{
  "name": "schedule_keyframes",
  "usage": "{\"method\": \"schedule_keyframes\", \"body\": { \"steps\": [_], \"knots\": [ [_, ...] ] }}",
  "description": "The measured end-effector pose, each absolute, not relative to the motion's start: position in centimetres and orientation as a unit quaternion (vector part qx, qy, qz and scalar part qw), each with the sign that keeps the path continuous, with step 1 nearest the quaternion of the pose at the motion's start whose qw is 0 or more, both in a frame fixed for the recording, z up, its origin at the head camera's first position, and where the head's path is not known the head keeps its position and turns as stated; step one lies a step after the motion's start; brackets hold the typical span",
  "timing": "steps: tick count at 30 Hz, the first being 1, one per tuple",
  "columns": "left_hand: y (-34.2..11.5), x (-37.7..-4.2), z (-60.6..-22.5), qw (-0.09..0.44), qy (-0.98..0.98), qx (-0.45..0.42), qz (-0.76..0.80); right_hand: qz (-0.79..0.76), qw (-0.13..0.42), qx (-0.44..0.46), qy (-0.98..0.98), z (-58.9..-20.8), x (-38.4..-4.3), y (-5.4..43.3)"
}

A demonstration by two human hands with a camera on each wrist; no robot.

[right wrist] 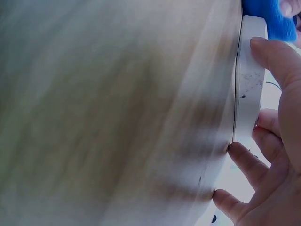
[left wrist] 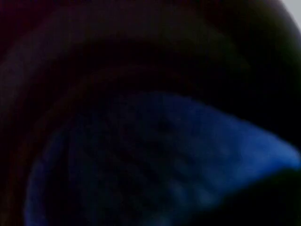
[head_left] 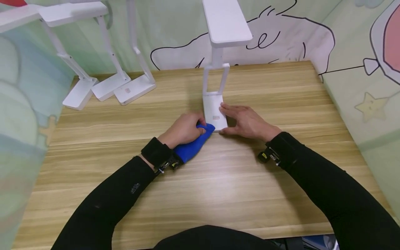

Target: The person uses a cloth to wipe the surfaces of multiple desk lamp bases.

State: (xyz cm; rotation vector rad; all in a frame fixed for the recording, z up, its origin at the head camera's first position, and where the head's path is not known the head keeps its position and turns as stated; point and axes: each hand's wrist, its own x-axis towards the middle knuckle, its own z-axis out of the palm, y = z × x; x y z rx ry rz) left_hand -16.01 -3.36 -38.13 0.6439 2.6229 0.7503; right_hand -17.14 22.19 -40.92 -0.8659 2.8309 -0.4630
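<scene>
A white desk lamp (head_left: 215,111) stands upright on the wooden table. My left hand (head_left: 184,128) pinches a blue cloth (head_left: 192,147) at the left near corner of the lamp's base. In the left wrist view the cloth (left wrist: 188,155) fills much of a dark, blurred picture. From the right, my right hand (head_left: 247,121) rests against the base, fingers spread. The right wrist view shows its thumb (right wrist: 277,56) on the side of the base (right wrist: 250,80), near the cloth's edge. Other fingertips of that hand meet the table beside the base.
Several more white lamps (head_left: 110,85) stand close together at the back left. A printed curtain (head_left: 312,41) hangs behind the table (head_left: 265,194) and along both sides. The front lamp's head (head_left: 228,22) reaches up above its base.
</scene>
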Motion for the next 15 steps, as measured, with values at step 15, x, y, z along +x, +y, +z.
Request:
{"method": "schedule_keyframes", "body": {
  "steps": [15],
  "knots": [
    [-7.3,-15.3,-37.5,0.051,0.975,0.105,0.187,-0.108,0.044,-0.276,0.954,-39.8,-15.6,20.2]
  ]
}}
